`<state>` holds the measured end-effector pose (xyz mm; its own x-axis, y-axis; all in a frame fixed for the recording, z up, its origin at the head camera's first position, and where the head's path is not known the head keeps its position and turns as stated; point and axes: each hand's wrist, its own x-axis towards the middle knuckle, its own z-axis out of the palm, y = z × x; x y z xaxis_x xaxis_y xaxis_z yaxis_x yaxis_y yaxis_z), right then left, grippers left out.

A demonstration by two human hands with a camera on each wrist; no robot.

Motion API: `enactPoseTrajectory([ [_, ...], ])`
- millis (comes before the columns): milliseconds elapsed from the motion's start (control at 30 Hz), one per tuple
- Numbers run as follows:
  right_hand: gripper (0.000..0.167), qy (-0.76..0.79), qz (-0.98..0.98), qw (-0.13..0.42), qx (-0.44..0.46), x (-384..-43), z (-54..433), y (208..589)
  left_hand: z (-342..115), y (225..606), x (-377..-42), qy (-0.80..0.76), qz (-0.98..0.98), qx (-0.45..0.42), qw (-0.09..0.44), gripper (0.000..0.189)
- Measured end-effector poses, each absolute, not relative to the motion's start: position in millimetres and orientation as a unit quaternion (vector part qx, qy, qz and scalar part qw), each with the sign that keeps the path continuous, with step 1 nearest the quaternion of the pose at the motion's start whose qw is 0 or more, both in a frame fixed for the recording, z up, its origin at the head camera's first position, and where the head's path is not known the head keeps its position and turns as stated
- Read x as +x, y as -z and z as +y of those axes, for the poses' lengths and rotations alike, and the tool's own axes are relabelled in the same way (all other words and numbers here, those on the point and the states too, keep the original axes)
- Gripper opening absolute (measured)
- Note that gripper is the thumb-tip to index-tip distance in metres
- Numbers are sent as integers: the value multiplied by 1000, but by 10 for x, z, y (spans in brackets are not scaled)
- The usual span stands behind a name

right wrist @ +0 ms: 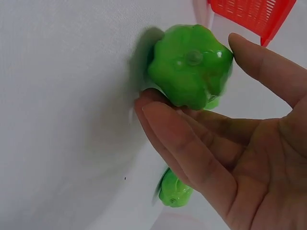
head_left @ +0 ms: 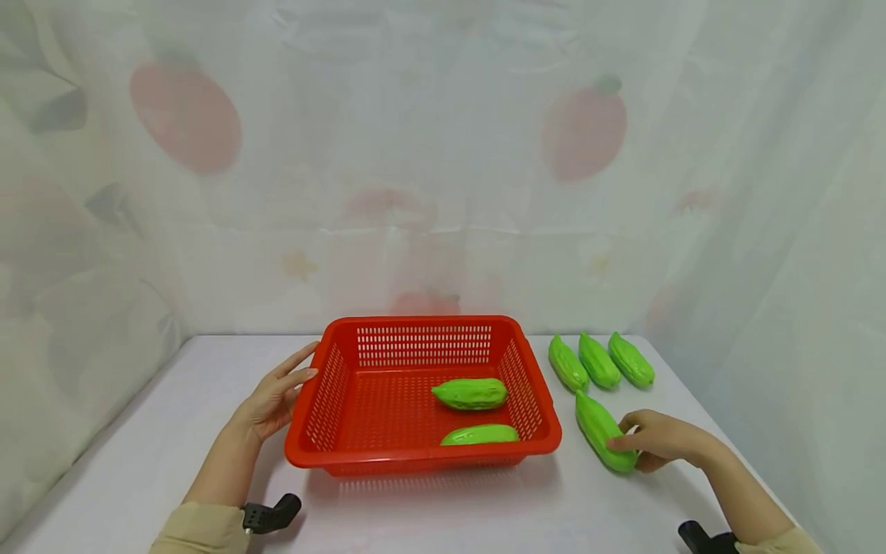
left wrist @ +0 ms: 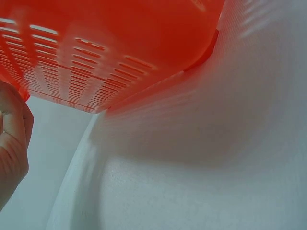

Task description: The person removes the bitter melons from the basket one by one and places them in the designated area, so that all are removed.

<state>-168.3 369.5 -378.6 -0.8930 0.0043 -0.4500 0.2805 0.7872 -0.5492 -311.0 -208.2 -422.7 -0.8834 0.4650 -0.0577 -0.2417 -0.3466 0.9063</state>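
A green bitter melon [head_left: 599, 432] lies on the table right of the red plastic basket [head_left: 424, 455]. My right hand [head_left: 667, 441] holds it near its blunt end, thumb on one side and fingers on the other. In the right wrist view, the melon's rounded end [right wrist: 192, 64] sits between thumb and fingertips. My left hand [head_left: 272, 400] touches the left rim of the basket with its fingers extended. The left wrist view shows that hand [left wrist: 12, 139] beside the slotted basket wall [left wrist: 72, 62]. Inside the basket, two bitter melons lie at the right, one [head_left: 472, 394] behind the other [head_left: 481, 435].
Three more bitter melons lie side by side at the table's back right: a left one [head_left: 568, 364], a middle one [head_left: 599, 362] and a right one [head_left: 631, 362]. A pale printed curtain [head_left: 484, 154] hangs behind the white table [head_left: 388, 523].
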Motion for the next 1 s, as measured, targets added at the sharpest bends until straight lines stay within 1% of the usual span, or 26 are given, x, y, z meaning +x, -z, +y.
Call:
enactPoseTrajectory([
  [100,58,308,922,218,80,-1687,3684,3763,-2080,4226,-3113,-814,529,104,216,64],
  [233,67,288,930,213,82,-1690,3664,3666,-2070,4220,-3118,-813,531,109,214,64],
  [367,73,259,947,183,57,-1720,3621,3494,-2066,4221,-3123,-812,531,113,214,64],
  [533,64,217,971,97,7,-1802,3469,3248,-2076,4231,-3115,-812,532,113,212,64],
  [667,54,209,977,45,-22,-1886,3260,3102,-2077,4229,-3111,-812,532,111,212,65],
  [800,48,221,974,19,-53,-1988,3034,2980,-2066,4218,-3109,-810,535,110,212,66],
  [1000,42,238,966,17,-99,-2179,2724,2786,-2064,4213,-3105,-810,536,107,212,66],
])
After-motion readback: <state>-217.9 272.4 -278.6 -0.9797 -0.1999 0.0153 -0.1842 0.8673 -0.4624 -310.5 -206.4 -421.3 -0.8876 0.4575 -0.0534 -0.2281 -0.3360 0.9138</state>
